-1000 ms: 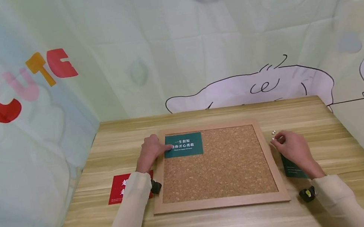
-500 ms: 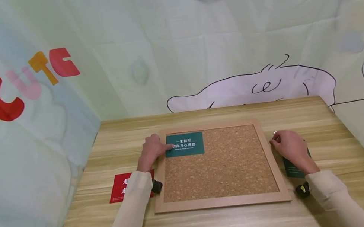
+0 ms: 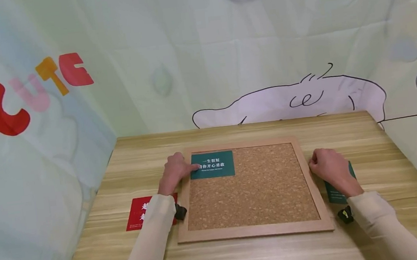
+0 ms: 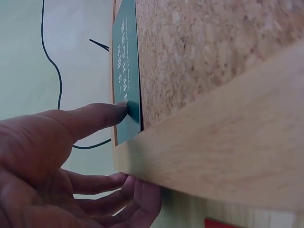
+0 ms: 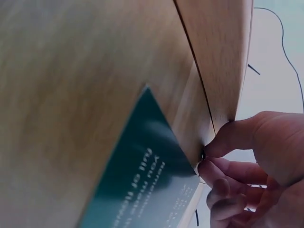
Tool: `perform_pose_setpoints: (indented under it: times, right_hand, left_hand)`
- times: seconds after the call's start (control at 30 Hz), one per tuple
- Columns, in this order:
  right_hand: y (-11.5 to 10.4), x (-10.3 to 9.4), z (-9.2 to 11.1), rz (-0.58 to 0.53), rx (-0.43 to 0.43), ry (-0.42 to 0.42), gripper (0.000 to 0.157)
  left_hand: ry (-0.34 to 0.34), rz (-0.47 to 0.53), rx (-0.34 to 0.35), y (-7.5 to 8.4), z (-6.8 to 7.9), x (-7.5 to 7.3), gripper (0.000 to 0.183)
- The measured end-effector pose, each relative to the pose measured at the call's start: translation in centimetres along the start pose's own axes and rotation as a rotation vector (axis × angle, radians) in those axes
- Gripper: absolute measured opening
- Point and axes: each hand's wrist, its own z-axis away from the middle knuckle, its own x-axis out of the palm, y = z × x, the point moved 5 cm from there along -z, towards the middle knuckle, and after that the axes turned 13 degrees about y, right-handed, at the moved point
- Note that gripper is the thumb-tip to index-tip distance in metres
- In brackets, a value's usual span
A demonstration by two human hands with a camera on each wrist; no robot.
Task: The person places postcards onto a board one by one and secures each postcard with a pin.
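Observation:
The left hand [image 3: 176,172] lies across the left rim of a framed corkboard [image 3: 255,197]. Its extended thumb presses a green card [image 3: 215,171] with white writing against the cork's upper left corner. In the left wrist view, the other fingers [image 4: 142,199] bend loosely along the frame's outer side. Just right of the frame, the right hand [image 3: 330,168] is low over the table. Thumb and forefinger pinch a tiny dark sliver that looks like a push pin [image 5: 204,155], mostly hidden by the fingertips. A second green card [image 5: 147,156] lies partly beneath this hand.
A red card [image 3: 135,217] with white characters lies left of the board, partly under the left sleeve. The wood-grain table [image 3: 261,255] backs onto a printed cloth wall [image 3: 140,69]. Each wrist wears a small black device.
The right hand has closed its fingertips and shifted slightly left toward the frame. The small shiny pieces seen by its fingers earlier are now out of sight. The left hand stays on the card.

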Motion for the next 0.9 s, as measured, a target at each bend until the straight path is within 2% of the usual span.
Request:
perform_pose_setpoints:
  times: [0.13, 0.3, 0.63, 0.9]
  right_hand:
    - [0.03, 0.09, -0.22, 0.009, -0.004, -0.005, 0.031]
    - [0.07, 0.14, -0.35, 0.013, -0.028, -0.004, 0.034]
    - [0.04, 0.26, -0.19, -0.016, -0.078, 0.031, 0.017]
    - [-0.18, 0.34, -0.39, -0.042, -0.106, 0.006, 0.016]
  left_hand:
    - [0.002, 0.005, 0.008, -0.02, -0.06, 0.02, 0.057]
    - [0.011, 0.003, 0.013, -0.02, 0.05, -0.07, 0.058]
    - [0.011, 0.025, 0.010, -0.11, 0.36, -0.27, 0.060]
    - [0.015, 0.030, 0.007, -0.21, 0.54, -0.22, 0.062]
